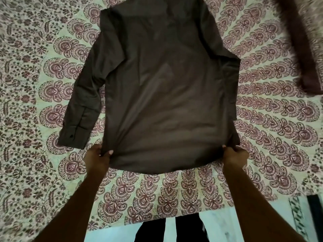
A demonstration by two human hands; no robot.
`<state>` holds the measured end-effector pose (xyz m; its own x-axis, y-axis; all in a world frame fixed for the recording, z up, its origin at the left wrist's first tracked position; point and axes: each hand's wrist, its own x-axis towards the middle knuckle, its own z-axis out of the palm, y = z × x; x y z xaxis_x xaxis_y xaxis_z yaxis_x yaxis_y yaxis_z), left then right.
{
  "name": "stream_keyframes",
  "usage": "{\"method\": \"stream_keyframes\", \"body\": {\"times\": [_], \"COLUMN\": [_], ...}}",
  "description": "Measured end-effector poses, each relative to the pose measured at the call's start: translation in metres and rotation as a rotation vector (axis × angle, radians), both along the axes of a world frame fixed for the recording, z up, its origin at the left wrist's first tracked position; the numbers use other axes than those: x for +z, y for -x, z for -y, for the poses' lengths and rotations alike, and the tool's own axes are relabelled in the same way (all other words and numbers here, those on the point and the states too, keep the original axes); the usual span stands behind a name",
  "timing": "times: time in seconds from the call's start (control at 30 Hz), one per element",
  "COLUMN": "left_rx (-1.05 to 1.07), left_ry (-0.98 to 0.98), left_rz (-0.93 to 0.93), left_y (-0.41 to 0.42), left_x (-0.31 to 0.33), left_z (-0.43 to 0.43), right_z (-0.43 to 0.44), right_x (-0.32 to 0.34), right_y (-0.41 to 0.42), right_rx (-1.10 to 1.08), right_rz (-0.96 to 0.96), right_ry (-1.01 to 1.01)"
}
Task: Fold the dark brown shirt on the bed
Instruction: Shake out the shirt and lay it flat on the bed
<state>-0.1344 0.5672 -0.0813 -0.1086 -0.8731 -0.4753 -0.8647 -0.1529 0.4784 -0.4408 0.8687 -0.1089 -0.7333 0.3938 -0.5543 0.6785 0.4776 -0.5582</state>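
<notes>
head view | worn on head | faces forward and down over bed | close, at arm's reach

L hand & R hand pinch shirt hem (on bed).

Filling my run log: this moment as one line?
left hand grips hem | right hand grips hem | dark brown shirt spread on bedspread | one sleeve out

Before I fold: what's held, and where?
The dark brown shirt, by its bottom hem: left hand pinches the left corner, right hand the right corner.
</notes>
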Motion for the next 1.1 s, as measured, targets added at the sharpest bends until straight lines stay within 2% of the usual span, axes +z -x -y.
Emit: {"method": "stream_keyframes", "body": {"times": [0.2, 0.27, 0.33, 0.4, 0.47, 0.53, 0.6, 0.67, 0.7, 0.77, 0.87, 0.93, 0.97, 1.0, 1.1], "left_rx": [-0.088, -0.116, -0.178, -0.315, -0.532, -0.725, -0.789, -0.788, -0.78, -0.75, -0.734, -0.82, -0.9, -0.964, -0.904], "left_ry": [-0.005, -0.029, 0.022, 0.209, 0.279, 0.193, 0.045, -0.086, -0.118, -0.151, -0.114, 0.01, 0.054, 0.073, 0.122], "left_rz": [0.097, 0.159, 0.304, 0.374, 0.217, 0.098, 0.163, 0.269, 0.297, 0.325, 0.366, 0.412, 0.416, 0.396, 0.242], "left_y": [-0.018, -0.02, -0.018, -0.009, 0.008, 0.028, 0.045, 0.05, 0.05, 0.051, 0.059, 0.067, 0.072, 0.078, 0.099], "left_x": [0.005, 0.003, 0.001, 0.002, 0.002, -0.001, -0.006, -0.012, -0.014, -0.013, -0.004, -0.001, -0.002, -0.005, -0.012], "left_z": [-0.009, -0.012, -0.021, -0.028, -0.03, -0.032, -0.035, -0.039, -0.041, -0.041, -0.039, -0.037, -0.036, -0.036, -0.035], "right_z": [-0.027, -0.026, -0.018, -0.006, 0.009, 0.021, 0.04, 0.055, 0.057, 0.055, 0.051, 0.065, 0.076, 0.088, 0.125], "right_x": [-0.003, 0.002, 0.013, 0.02, 0.018, 0.004, 0.0, -0.003, -0.005, -0.008, -0.011, -0.008, -0.005, -0.004, -0.01], "right_y": [-0.026, -0.03, -0.036, -0.045, -0.056, -0.067, -0.077, -0.08, -0.078, -0.071, -0.058, -0.052, -0.05, -0.049, -0.042], "right_rx": [0.083, 0.128, 0.236, 0.526, 0.932, 1.32, 1.649, 1.84, 1.854, 1.716, 1.248, 1.054, 1.083, 1.2, 1.74], "right_rz": [0.077, 0.025, -0.044, -0.236, -0.447, -0.508, -0.415, -0.372, -0.396, -0.41, -0.259, -0.208, -0.271, -0.358, -0.548], "right_ry": [-0.098, -0.15, -0.317, -0.532, -0.534, -0.467, -0.429, -0.42, -0.427, -0.5, -0.572, -0.572, -0.586, -0.576, -0.351]}}
